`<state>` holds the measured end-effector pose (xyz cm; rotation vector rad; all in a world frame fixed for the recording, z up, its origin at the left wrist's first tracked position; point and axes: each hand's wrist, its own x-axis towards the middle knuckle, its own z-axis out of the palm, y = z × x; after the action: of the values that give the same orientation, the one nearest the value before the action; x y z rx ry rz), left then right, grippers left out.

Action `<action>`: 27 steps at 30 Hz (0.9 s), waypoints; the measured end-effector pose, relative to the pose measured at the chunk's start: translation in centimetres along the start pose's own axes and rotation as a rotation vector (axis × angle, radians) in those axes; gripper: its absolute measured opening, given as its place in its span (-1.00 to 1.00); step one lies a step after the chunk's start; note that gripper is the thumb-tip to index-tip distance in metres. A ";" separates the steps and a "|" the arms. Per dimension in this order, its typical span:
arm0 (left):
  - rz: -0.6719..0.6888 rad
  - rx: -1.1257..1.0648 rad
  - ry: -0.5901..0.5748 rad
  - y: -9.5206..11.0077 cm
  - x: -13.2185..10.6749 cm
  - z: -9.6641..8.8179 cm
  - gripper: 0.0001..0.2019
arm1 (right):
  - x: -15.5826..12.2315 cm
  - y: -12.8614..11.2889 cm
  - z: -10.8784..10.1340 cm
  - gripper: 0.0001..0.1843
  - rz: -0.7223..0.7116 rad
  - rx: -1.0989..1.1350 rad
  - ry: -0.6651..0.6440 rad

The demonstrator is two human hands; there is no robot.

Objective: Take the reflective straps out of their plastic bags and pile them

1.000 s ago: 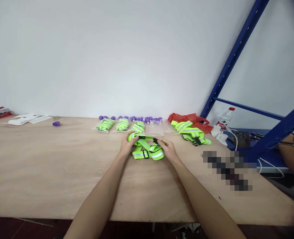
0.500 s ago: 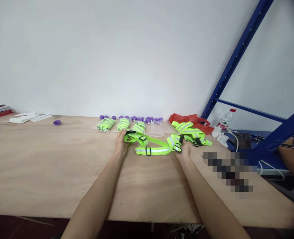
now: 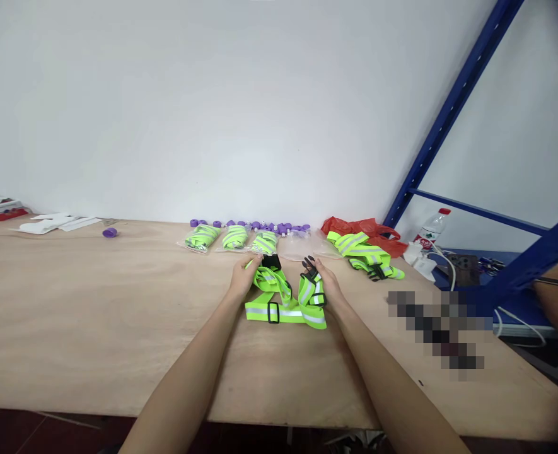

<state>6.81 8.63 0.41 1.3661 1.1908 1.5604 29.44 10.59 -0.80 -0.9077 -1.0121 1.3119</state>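
Observation:
A neon yellow-green reflective strap (image 3: 288, 313) with silver stripes and black sliders hangs in a loop between my hands, over the wooden table. My left hand (image 3: 244, 277) is closed on its left end, beside a black buckle part (image 3: 270, 262). At the other end, my right hand (image 3: 330, 287) grips the strap by a black pronged clip (image 3: 309, 267). The two buckle parts face each other a short way apart. Just beyond are bagged green straps (image 3: 235, 237) in clear plastic, and clear empty bags (image 3: 294, 247).
Purple round pieces (image 3: 279, 227) line the wall. To the right lie a loose green strap pile (image 3: 366, 253), a red plastic bag (image 3: 377, 232), a bottle (image 3: 432, 228) and a blue metal frame (image 3: 449, 120). White papers (image 3: 54, 223) lie left. Another person's arm (image 3: 555, 302) shows at far right.
My hands have come closer together, the right one moving left and the left one slightly right. The strap between them now sags nearer to me, and the buckle ends have turned into clearer view.

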 end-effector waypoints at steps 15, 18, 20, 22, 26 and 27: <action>0.181 0.571 -0.018 1.6 -1.6 1.3 -0.50 | -2.3 -1.5 1.9 -0.66 -0.203 -0.442 -0.246; 0.114 0.444 -0.024 1.0 -1.3 1.2 -0.50 | -2.2 -1.5 1.9 -0.67 -0.213 -0.411 -0.225; 0.041 0.288 0.011 0.5 -1.0 1.0 -0.49 | -2.0 -1.4 1.6 -0.63 -0.206 -0.350 -0.171; 0.003 0.147 0.061 0.2 -0.6 0.6 -0.49 | -1.8 -1.2 1.4 -0.59 -0.185 -0.266 -0.099; -0.072 -0.015 0.166 -0.2 0.2 -0.1 -0.55 | -1.1 -1.1 0.9 -0.56 -0.109 -0.024 0.066; -0.100 -0.029 0.194 -0.3 0.4 -0.3 -0.55 | -0.9 -1.1 0.8 -0.54 -0.092 0.037 0.104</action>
<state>6.43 9.04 0.19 1.1388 1.3265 1.6601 29.04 9.57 0.45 -0.8823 -0.9350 1.1906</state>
